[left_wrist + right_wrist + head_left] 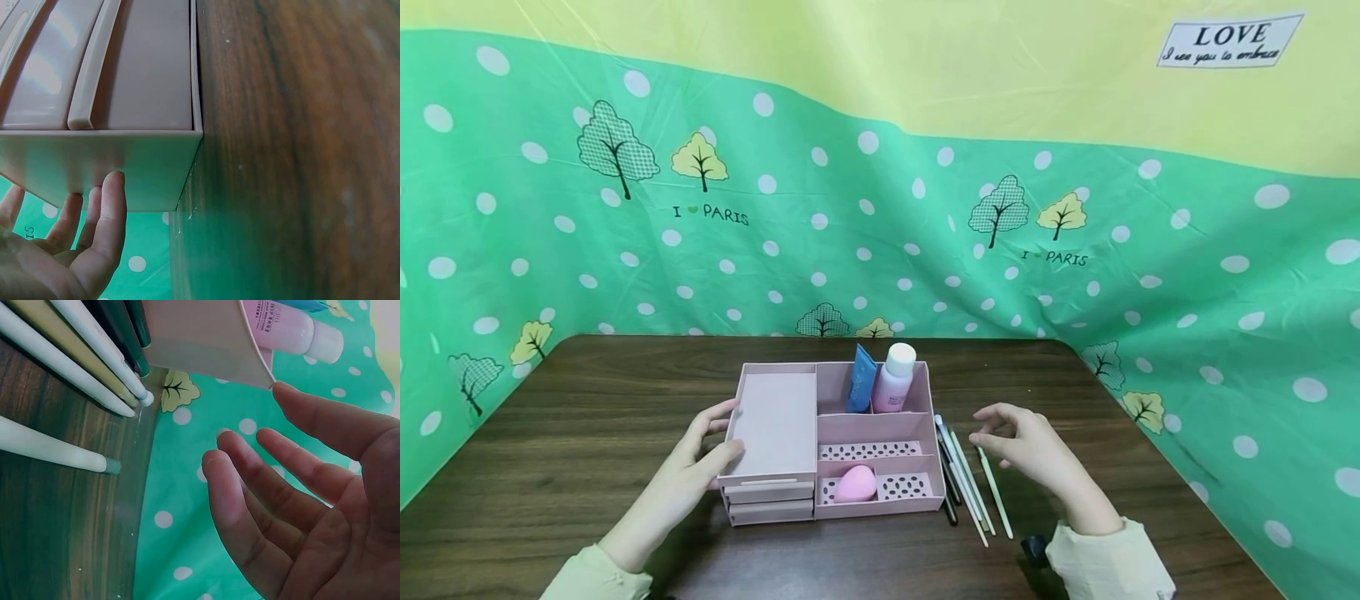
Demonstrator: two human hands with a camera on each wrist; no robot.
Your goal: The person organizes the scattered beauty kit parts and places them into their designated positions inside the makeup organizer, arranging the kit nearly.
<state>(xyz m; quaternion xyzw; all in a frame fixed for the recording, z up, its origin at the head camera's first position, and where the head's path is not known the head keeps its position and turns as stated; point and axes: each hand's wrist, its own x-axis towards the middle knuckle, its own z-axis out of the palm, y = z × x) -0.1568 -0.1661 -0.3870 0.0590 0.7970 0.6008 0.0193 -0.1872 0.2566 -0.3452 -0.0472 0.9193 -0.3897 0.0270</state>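
A pink desktop organizer [872, 427] sits on the wooden table, with drawers [771, 500] at its left front. My left hand [700, 454] is at its left side; in the left wrist view the extended fingers [111, 212] rest against the side wall. Several slim makeup brushes [972, 479] lie along the organizer's right side, some light, some dark. My right hand [1026, 442] hovers over the upper end of the rightmost pale green brush [996, 493], its fingers loosely bent and holding nothing. In the right wrist view, that brush [56, 447] lies apart from the hand.
A blue tube [861, 379] and a white-capped pink bottle [897, 382] stand in the organizer's rear compartments. A pink makeup sponge [856, 484] sits in a front compartment. Behind the dark table [587, 417] hangs a green and yellow cloth [820, 183].
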